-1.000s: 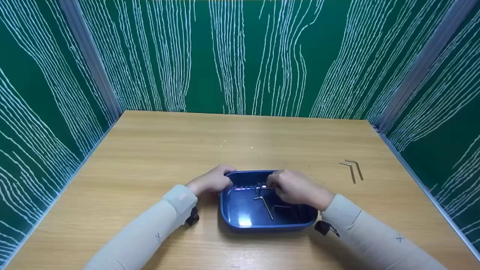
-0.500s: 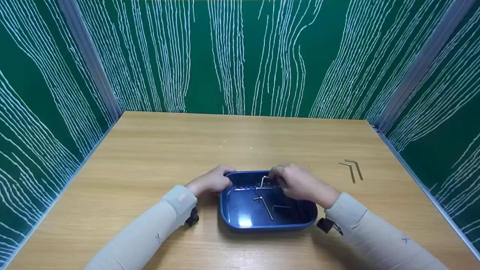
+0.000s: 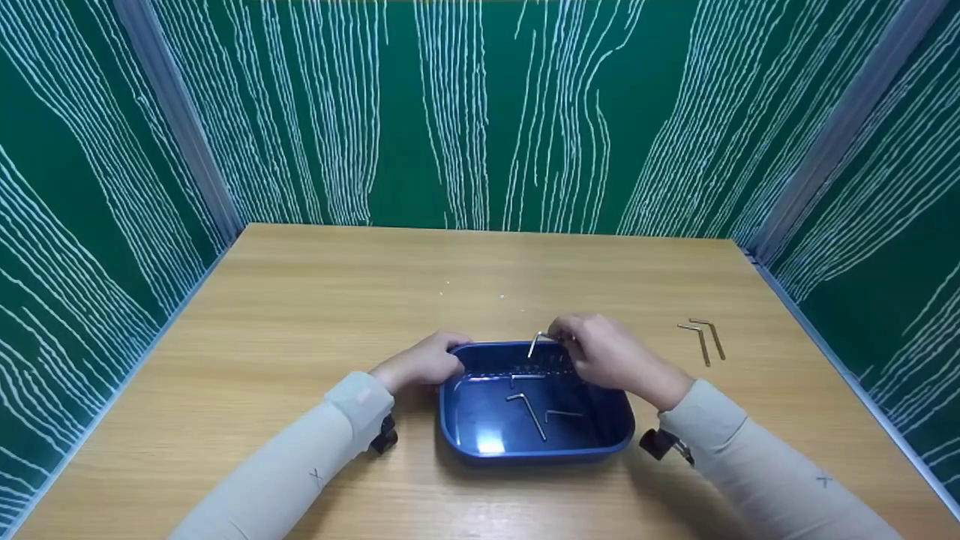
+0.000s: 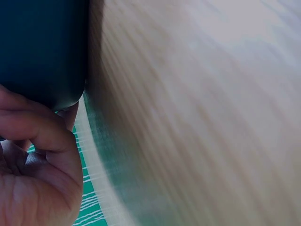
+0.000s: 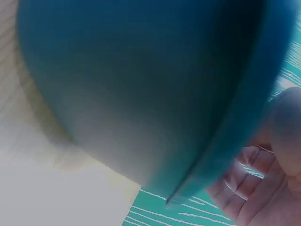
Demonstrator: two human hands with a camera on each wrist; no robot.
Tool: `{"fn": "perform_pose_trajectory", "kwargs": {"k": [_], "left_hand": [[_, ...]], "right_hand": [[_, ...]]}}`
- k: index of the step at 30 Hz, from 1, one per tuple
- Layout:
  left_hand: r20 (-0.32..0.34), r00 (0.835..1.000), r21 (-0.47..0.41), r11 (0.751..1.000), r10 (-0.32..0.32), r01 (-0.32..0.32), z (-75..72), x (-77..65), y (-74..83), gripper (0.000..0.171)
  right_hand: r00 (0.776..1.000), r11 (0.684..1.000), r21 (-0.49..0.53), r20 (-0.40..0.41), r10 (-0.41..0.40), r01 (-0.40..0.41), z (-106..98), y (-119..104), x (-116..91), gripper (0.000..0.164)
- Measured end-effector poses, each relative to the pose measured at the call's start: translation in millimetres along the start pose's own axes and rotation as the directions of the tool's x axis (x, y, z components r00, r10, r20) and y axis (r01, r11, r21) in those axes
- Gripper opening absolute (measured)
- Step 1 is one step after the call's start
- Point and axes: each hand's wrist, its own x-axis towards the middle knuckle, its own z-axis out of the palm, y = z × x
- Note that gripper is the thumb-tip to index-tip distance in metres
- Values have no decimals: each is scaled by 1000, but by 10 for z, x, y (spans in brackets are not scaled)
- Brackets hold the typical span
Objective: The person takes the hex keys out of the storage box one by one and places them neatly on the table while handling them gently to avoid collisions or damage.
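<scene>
A blue rectangular tray (image 3: pixel 537 453) with raised walls stands near the front of the table. My left hand (image 3: pixel 424 361) grips its far left corner, fingers curled at the rim; the left wrist view shows them against the tray's outer wall (image 4: pixel 42 52). Over the far right rim, my right hand (image 3: pixel 609 352) pinches a metal hex key (image 3: pixel 535 344), its bent end pointing down. Inside the tray lie a larger hex key (image 3: pixel 533 417), a small one (image 3: pixel 562 412) at the right and another (image 3: pixel 528 376) near the far wall. The tray hides part of my right hand in the right wrist view.
Two hex keys (image 3: pixel 704 346) lie side by side on the wooden table (image 3: pixel 337 277), to the right of the tray. Small pale specks (image 3: pixel 502 296) dot the tabletop beyond the tray. Green walls with white lines (image 3: pixel 480 112) enclose the table's back and sides.
My right hand has risen from inside the tray to its far rim, lifting a hex key with it. The left hand and the tray have stayed in place.
</scene>
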Motion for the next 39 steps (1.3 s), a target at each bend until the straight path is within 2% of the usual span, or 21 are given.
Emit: {"fn": "perform_pose_trajectory", "kwargs": {"k": [10, 17, 21, 27, 39], "left_hand": [[2, 1000, -14, 1000, 3, -3, 4, -5, -4, 39], [0, 1000, -21, 1000, -2, 2, 3, -8, -1, 35], [5, 1000, -15, 1000, -2, 2, 3, 1, -3, 31], [4, 1000, 9, 1000, 29, -29, 10, 19, -17, 26], [21, 1000, -8, 1000, -6, 6, -7, 5, -3, 27]], "right_hand": [[994, 997, 37, -79, 73, -71, -93, 56, 6, 25], [988, 988, 82, -75, 135, -128, -165, 111, 2, 19], [986, 989, 71, -91, 137, -131, -175, 151, -6, 17], [983, 993, 36, -136, 121, -117, -164, 216, -11, 17], [966, 975, 41, -134, 223, -220, -218, 293, -19, 24]]}}
